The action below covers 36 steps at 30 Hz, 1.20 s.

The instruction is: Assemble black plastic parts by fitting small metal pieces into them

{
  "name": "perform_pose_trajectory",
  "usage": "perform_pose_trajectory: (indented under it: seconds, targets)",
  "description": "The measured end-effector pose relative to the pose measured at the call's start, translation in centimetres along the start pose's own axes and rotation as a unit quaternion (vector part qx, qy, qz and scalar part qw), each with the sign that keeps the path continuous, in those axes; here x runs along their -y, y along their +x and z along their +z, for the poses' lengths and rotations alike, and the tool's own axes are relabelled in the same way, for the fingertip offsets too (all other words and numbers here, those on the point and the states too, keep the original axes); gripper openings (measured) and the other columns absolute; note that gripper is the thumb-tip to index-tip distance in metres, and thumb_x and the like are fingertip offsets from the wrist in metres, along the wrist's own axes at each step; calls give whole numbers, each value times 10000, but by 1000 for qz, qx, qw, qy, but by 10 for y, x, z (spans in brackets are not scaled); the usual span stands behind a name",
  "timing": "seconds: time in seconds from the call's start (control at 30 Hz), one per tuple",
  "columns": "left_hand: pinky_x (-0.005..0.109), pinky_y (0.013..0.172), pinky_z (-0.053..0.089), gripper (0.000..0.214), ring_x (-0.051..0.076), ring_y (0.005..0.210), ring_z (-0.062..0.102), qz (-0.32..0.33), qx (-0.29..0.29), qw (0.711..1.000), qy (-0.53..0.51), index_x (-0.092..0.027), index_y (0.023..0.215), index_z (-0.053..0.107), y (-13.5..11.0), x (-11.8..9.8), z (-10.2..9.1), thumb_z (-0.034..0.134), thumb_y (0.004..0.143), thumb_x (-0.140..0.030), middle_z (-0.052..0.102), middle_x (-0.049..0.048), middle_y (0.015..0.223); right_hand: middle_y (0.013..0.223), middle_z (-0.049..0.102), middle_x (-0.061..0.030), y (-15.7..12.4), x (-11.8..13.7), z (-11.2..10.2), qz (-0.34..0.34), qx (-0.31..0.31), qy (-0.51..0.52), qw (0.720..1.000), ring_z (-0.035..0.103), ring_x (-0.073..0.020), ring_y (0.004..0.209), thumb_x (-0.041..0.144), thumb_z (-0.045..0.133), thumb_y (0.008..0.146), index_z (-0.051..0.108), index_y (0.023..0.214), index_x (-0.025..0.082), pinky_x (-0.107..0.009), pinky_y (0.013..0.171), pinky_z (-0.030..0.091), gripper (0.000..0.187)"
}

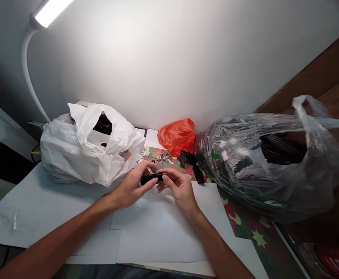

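Observation:
My left hand is closed round a small black oblong part, held level just above the white paper sheets. My right hand meets it from the right, fingertips pinched at the part's right end. Both hands hover at the middle of the table, just in front of a little heap of small silvery metal pieces. A few more black parts lie on the camouflage-patterned cloth just beyond my right hand.
A white plastic bag with dark items inside sits at the back left. A small orange bag stands by the wall. A large clear bag of black parts fills the right. A white gooseneck lamp arches over the left.

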<state>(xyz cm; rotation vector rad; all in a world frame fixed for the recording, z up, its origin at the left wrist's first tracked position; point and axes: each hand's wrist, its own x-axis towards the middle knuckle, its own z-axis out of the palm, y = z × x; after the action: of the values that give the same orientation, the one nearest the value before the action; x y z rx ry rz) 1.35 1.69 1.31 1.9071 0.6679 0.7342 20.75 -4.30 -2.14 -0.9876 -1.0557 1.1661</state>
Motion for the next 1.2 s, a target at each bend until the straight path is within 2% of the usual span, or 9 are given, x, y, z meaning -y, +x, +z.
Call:
perform_pose_trajectory:
  seconds: [0.17,0.37,0.53,0.8,0.93,1.03,1.2]
  targets:
    - [253,720,469,280,138,824,613,-53,17,996,-75,-182,1130,586,1,6,3,653,1026,-433,649,16,941,886,838,-52,-3,-1,3,-4,24,0,1000,795,-189,664,487,813,929,813,1103,214,-348,702,698,323]
    - [253,752,489,293,135,843,620,-65,-2,990,-125,-164,1036,623,3,13,5,726,973,-431,649,17,931,885,840,-52,-3,-1,2,1,28,2,1000,809,-197,711,471,811,935,813,1094,212,-337,704,693,304]
    - [232,652,440,274,111,725,577,-72,-22,992,-106,-165,917,592,2,16,8,737,951,-396,641,2,816,873,826,-31,-6,0,4,-12,33,-25,999,788,-169,706,456,764,976,815,1169,237,-314,700,683,296]
    - [229,650,476,321,124,704,636,-70,-36,991,-107,-189,773,498,1,8,9,777,866,-318,689,12,736,1009,830,-65,-13,-4,4,-53,21,-99,994,802,-188,781,388,765,976,831,1219,247,-348,767,703,289]
    - [219,609,436,334,107,665,579,-64,-40,993,-93,-189,730,475,1,6,9,763,851,-305,656,3,694,1008,833,-69,-14,-6,6,-83,16,-123,989,795,-183,762,382,727,1003,823,1229,243,-340,747,701,282]
    - [208,561,370,353,80,609,476,-51,-48,995,-78,-189,689,453,1,5,8,766,821,-285,582,-26,630,989,831,-69,-15,-7,8,-100,20,-135,986,789,-186,763,393,717,1009,816,1230,239,-350,758,699,288]
    - [213,566,334,331,77,621,414,-43,-58,996,-53,-181,679,472,-1,5,6,770,793,-269,500,-42,633,1013,827,-73,-14,-2,8,-52,33,-116,991,797,-203,808,449,729,995,798,1199,232,-372,800,690,305]
